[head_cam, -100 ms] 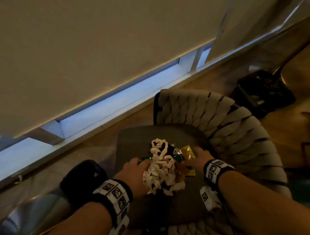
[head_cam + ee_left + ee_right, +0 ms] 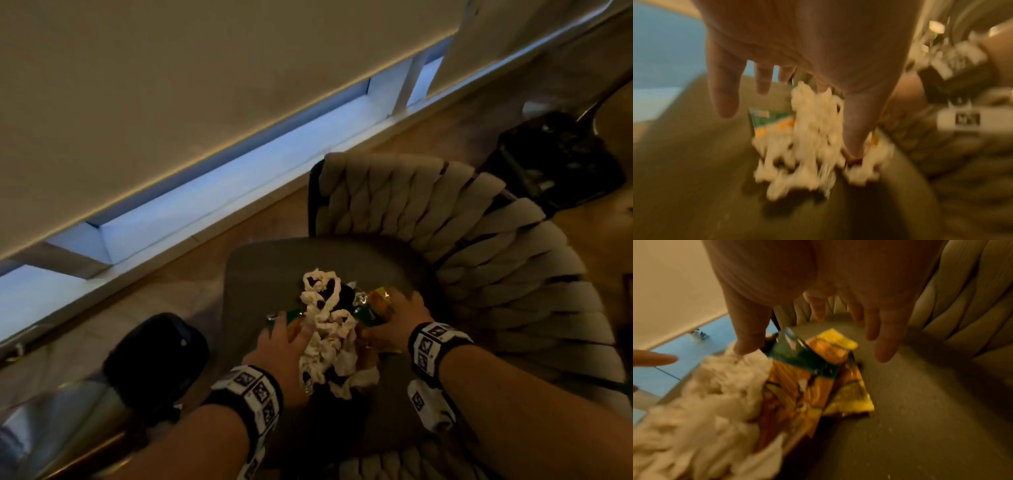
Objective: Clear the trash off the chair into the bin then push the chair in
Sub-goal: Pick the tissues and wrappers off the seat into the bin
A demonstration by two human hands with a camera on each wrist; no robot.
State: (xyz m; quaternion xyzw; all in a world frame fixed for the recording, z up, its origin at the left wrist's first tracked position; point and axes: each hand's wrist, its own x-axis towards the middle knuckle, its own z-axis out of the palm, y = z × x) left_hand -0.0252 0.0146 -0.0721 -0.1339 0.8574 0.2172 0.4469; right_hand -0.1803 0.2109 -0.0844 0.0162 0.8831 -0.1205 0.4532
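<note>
On the chair (image 2: pixel 274 270), both hands have closed in, spread-fingered, around the trash (image 2: pixel 329 329).

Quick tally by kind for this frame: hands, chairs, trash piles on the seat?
hands: 2, left hand and right hand
chair: 1
trash pile: 1, crumpled white paper mixed with snack wrappers
total: 4

White crumpled paper (image 2: pixel 327 337), orange-yellow-and-green wrappers (image 2: pixel 818 374), grey chair seat (image 2: pixel 260 274) with beige woven back at two o'clock.
</note>
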